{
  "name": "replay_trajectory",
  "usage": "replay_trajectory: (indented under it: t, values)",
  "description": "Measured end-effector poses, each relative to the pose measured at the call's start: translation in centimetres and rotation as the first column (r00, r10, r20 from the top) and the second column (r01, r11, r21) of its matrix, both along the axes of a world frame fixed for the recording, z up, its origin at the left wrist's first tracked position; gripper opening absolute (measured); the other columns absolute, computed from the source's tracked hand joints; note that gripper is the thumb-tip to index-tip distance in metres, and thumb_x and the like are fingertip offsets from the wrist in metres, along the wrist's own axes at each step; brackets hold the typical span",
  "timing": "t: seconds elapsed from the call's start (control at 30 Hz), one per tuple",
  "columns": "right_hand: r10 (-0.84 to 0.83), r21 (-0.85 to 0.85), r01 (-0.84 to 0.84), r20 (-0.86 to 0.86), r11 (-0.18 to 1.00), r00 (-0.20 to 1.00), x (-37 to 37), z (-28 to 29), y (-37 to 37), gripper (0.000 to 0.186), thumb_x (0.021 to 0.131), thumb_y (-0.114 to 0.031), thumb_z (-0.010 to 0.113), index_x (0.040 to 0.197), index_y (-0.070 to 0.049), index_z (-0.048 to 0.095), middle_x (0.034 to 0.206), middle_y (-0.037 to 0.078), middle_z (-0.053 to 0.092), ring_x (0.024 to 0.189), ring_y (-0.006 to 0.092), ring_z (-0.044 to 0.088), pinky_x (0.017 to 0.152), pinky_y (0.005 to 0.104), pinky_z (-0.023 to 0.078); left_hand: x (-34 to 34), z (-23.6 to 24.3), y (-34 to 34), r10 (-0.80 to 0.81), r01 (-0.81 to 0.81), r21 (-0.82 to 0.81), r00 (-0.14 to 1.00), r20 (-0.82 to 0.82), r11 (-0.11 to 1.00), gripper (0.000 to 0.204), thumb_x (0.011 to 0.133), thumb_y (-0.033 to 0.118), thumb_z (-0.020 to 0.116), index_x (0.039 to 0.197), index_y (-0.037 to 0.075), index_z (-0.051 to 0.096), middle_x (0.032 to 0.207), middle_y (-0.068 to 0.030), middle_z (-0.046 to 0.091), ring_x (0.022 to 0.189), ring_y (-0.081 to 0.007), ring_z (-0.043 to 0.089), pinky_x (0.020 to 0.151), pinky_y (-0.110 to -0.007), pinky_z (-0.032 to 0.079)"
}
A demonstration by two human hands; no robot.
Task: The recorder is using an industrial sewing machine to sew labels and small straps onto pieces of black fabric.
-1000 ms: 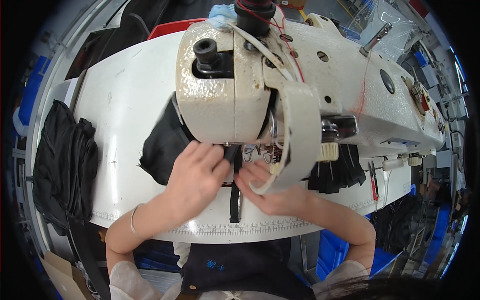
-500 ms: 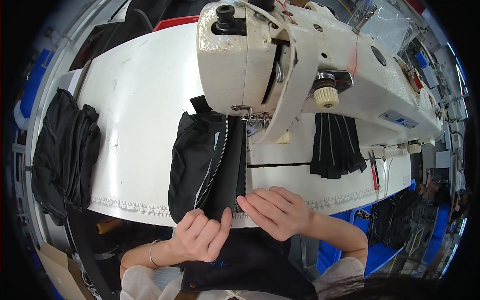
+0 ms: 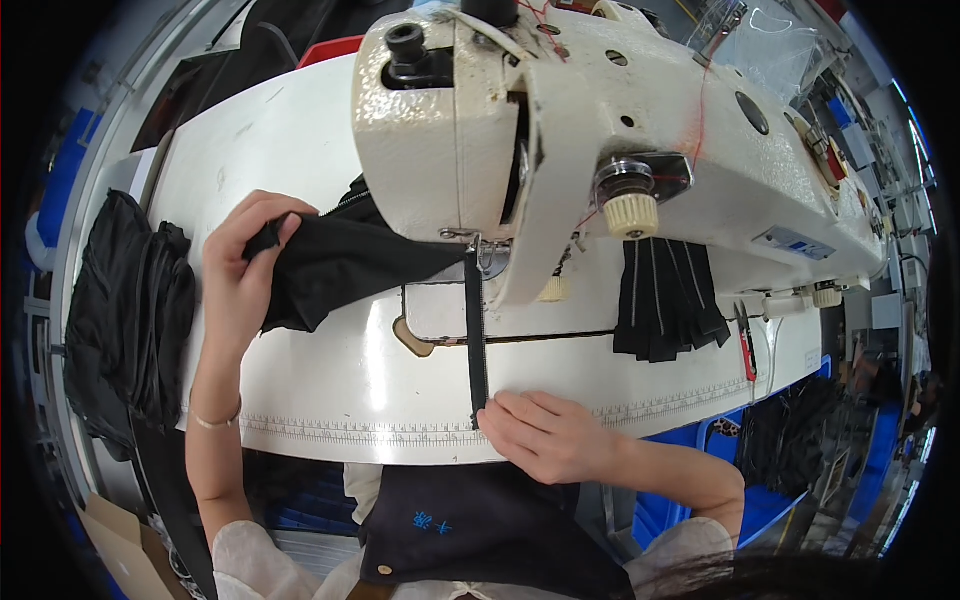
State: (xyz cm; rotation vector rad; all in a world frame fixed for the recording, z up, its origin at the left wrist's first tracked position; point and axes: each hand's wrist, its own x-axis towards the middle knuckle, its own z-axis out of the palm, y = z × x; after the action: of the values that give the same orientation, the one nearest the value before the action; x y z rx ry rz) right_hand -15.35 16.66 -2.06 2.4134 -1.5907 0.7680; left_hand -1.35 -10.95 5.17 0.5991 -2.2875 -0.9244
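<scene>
My left hand (image 3: 234, 285) is closed on the edge of a black fabric piece (image 3: 345, 265), lifted to the left of the sewing machine (image 3: 430, 150). From the fabric's far side, a line of zipper teeth shows beside the machine head. A narrow black zipper tape (image 3: 476, 340) runs straight from under the presser foot (image 3: 474, 250) toward me. At its near end, close to the table's front edge, my right hand (image 3: 545, 432) pinches the tape between thumb and fingers. The fabric's inner corner reaches the presser foot, where the stitching point is partly hidden.
A pile of black fabric pieces (image 3: 135, 310) lies at the left. Several black zipper strips (image 3: 665, 305) and red-handled scissors (image 3: 748, 345) rest on the right. A printed ruler (image 3: 340, 430) follows the white table's front edge. Below stands a cardboard box (image 3: 130, 550).
My left hand has moved up and left, carrying the fabric away from the zipper tape and folding it aside. The right hand stays near the tape's end. The view has shifted slightly.
</scene>
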Motion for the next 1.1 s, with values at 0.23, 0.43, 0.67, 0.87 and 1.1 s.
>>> replay_trajectory:
  t: [0.23,0.43,0.67,0.87,1.1]
  values:
    - [-0.071,0.077,0.067,0.055,0.995,0.996,0.5,0.4,0.4,0.029,0.070,-0.012,0.057,0.093,0.006,0.062,0.101,0.015,0.060,0.104,0.0280,0.057,0.087,0.0362,0.048,2.4,-2.0,12.7,-0.377,0.556,-0.758,0.820,0.431,0.341,0.024,0.066,0.006,0.057,0.083,-0.006,0.067,0.094,-0.0172,0.067,0.072,-0.0159,0.057,0.057,-0.020,0.042]
    - [-0.059,0.051,0.056,0.058,0.997,0.997,0.3,-0.1,0.8,0.031,0.069,-0.012,0.056,0.094,0.006,0.062,0.104,0.017,0.060,0.107,0.0308,0.057,0.091,0.0379,0.047,2.3,-4.9,13.9,-0.367,0.474,-0.717,0.875,0.318,0.511,0.024,0.065,0.004,0.063,0.086,-0.007,0.067,0.094,-0.0172,0.067,0.073,-0.0173,0.060,0.058,-0.021,0.045]
    - [-0.058,0.062,0.055,0.050,0.997,0.997,0.2,0.3,0.7,0.023,0.070,-0.007,0.062,0.090,0.004,0.065,0.100,0.013,0.062,0.102,0.0270,0.061,0.085,0.0343,0.052,2.1,-5.2,13.6,-0.427,0.523,-0.661,0.845,0.320,0.539,0.028,0.061,0.004,0.062,0.087,-0.008,0.067,0.095,-0.0180,0.066,0.073,-0.0174,0.060,0.061,-0.021,0.047]
    - [-0.030,0.075,0.028,0.030,0.997,0.999,0.1,0.1,0.8,0.033,0.068,-0.012,0.056,0.094,0.007,0.061,0.105,0.017,0.060,0.107,0.0303,0.057,0.092,0.0381,0.047,2.0,-5.4,13.4,-0.437,0.518,-0.644,0.848,0.300,0.563,0.030,0.060,0.004,0.061,0.087,-0.008,0.067,0.096,-0.0176,0.066,0.073,-0.0169,0.060,0.061,-0.022,0.048]
    - [0.012,0.137,0.002,-0.104,0.991,0.995,-0.7,0.9,0.6,0.039,0.068,-0.012,0.055,0.101,0.008,0.060,0.111,0.017,0.058,0.112,0.0320,0.055,0.098,0.0404,0.044,1.4,-5.6,12.3,-0.477,0.550,-0.616,0.826,0.301,0.564,0.034,0.057,0.005,0.060,0.088,-0.006,0.067,0.098,-0.0161,0.066,0.074,-0.0165,0.060,0.063,-0.022,0.049]
